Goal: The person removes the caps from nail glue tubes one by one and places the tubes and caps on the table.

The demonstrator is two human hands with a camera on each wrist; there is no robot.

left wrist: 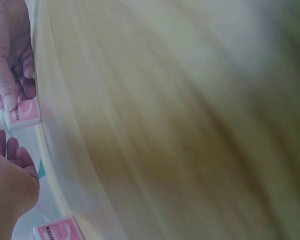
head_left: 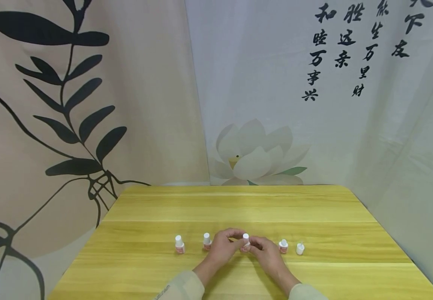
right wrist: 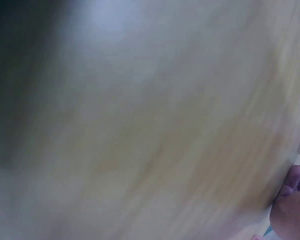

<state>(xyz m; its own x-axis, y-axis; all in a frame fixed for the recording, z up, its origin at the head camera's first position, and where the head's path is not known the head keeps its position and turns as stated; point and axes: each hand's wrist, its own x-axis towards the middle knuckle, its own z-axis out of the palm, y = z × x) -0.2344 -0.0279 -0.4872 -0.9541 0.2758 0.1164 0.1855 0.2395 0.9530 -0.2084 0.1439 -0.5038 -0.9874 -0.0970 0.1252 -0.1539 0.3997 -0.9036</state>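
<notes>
Nearest the camera, along the lower edge of the head view, pale sleeves [head_left: 184, 286]. In the lower middle of the frame, a held bottle [head_left: 245, 248] between both hands: left hand [head_left: 221, 246] with thumb and forefinger bent round the white cap [head_left: 246, 236], right hand [head_left: 270, 252] pinching the body.

Apparently midway through: cap on the held bottle, likewise on the far-left bottle [head_left: 179, 245] and the next bottle [head_left: 207, 242], just beside the left hand. Farther right, a short-topped bottle [head_left: 283, 246], probably uncapped, and near it a small white piece [head_left: 300, 249], perhaps its cap. Likely left: more handling of the held bottle; opening or closing, impossible to tell.

Bottles seemingly smooth plastic, squarish, with a pink label [left wrist: 26, 110] at left in the left wrist view; tall caps cylindrical. Surface [head_left: 216, 208] yellowish, wood-grained, round-cornered. Behind, softly creased cloth [head_left: 152, 91], printed with dark leaves [head_left: 83, 95], a pale lotus [head_left: 254, 162] and black brush characters [head_left: 316, 57].
</notes>
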